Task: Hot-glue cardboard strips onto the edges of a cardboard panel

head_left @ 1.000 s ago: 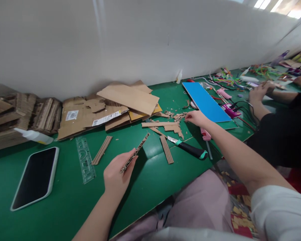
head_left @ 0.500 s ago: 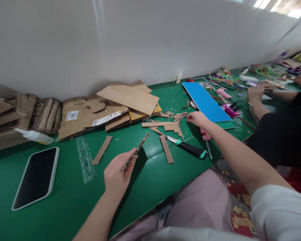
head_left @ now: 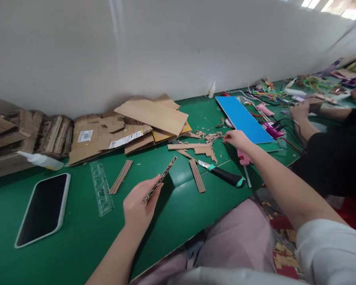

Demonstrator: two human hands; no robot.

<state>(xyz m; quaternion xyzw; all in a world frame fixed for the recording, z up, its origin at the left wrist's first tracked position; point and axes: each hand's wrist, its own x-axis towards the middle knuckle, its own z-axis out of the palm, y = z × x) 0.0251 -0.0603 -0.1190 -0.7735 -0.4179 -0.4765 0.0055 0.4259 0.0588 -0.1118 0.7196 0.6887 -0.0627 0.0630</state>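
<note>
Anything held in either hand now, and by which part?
The left hand holds a corrugated cardboard piece by its near part, far end free. The right hand is pinched beside torn cardboard scraps; whether it holds anything can't be told.

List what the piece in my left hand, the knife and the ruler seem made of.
Piece in your left hand: matte cardboard, judging by the corrugated edge.
Knife: dull black handle with green trim, probably plastic or rubber; smooth, pale blade, likely metal.
Ruler: clear, glossy, probably plastic, since the green table shows through.
</note>
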